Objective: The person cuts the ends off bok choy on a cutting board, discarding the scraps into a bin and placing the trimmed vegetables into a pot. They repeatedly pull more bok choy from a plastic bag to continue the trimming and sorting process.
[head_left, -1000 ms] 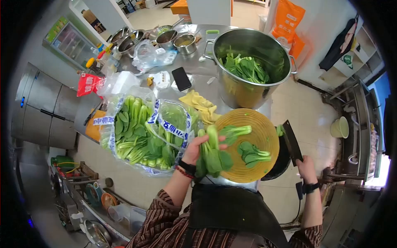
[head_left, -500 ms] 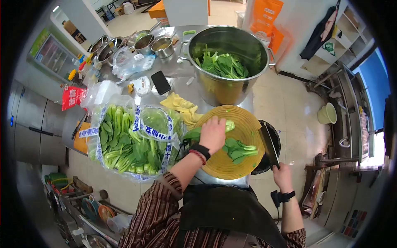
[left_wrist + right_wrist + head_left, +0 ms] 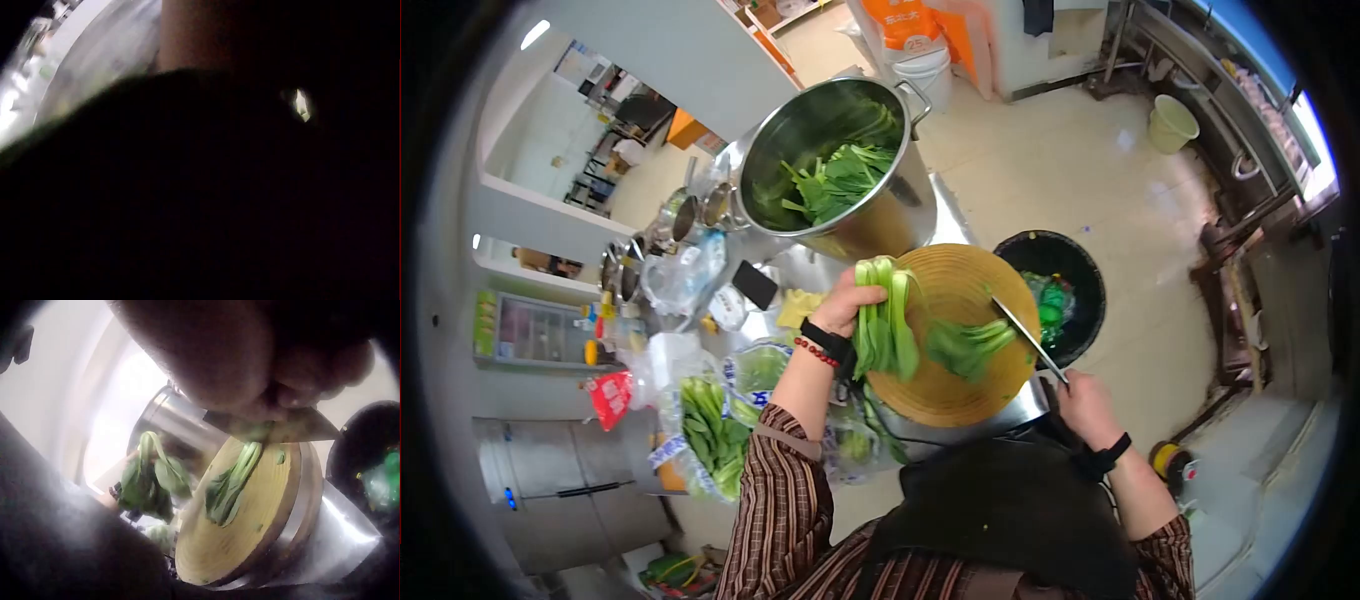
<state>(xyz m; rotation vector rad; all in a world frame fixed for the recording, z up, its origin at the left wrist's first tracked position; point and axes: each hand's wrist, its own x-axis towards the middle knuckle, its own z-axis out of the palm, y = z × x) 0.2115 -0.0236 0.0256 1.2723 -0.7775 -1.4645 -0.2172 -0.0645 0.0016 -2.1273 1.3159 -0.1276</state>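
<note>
In the head view the left hand point(image 3: 840, 305) grips a bunch of leafy greens point(image 3: 884, 335) over the left edge of a round wooden board point(image 3: 945, 400). The right hand point(image 3: 1088, 405) holds a cleaver point(image 3: 1030, 338) by its handle, the blade over the board's right side. One more green point(image 3: 965, 348) lies on the board, its stem end close to the blade. The right wrist view shows the right hand point(image 3: 250, 362) above the cleaver point(image 3: 294, 426) and the green point(image 3: 234, 484) on the board. The left wrist view is mostly dark.
A tall steel pot point(image 3: 870, 225) with greens inside stands behind the board. At the board's right is a black bin point(image 3: 1090, 300) with green items in it. A plastic bag of greens point(image 3: 715, 430), a phone point(image 3: 755, 285) and a yellow cloth point(image 3: 800, 308) are to the left.
The left hand has lifted off the board and moved left, now with a bunch of greens in it. The cleaver has come in over the board's right side. The head view has turned.
</note>
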